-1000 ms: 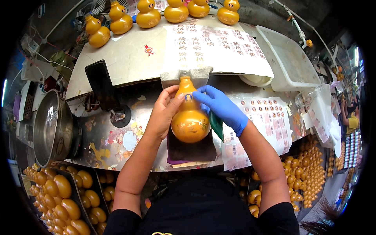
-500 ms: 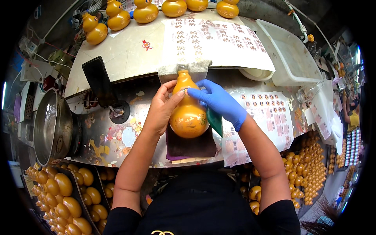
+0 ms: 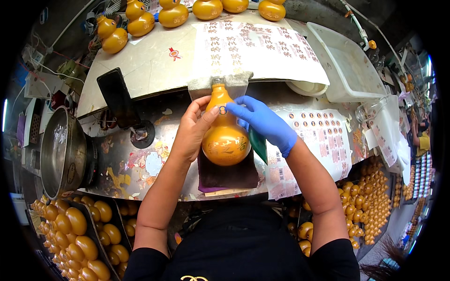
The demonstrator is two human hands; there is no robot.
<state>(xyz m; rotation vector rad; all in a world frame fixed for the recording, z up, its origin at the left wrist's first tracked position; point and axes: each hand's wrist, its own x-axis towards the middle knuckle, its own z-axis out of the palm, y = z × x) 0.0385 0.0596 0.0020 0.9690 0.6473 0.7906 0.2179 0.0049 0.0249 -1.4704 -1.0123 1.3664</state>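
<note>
A gourd-shaped, mustard-yellow bottle (image 3: 226, 143) with a bare glass mouth lies before me, its neck end on a grey cloth (image 3: 242, 80) and its wide body over a dark folded cloth (image 3: 229, 177). My bare left hand (image 3: 193, 129) is closed on its narrow waist from the left. My blue-gloved right hand (image 3: 265, 122) has thumb and fingertips at the waist, beside a small round sticker (image 3: 222, 110). Tucked under the gloved fingers is a flat green scraper (image 3: 257, 145), its pointed end sticking out below the hand. Gold lettering shows on the bottle's belly.
A sticker sheet (image 3: 323, 145) lies right on the stained metal bench, another (image 3: 262, 47) on the raised board. A phone (image 3: 117, 96) on a stand and a metal pan (image 3: 61, 152) are left. Several gourd bottles (image 3: 173, 16) line the back; a plastic tub (image 3: 347, 65) sits far right.
My gloved thumb has shifted slightly right off the round sticker, which now shows more fully. The bottle has turned a little, bringing its lettering into clearer view.
</note>
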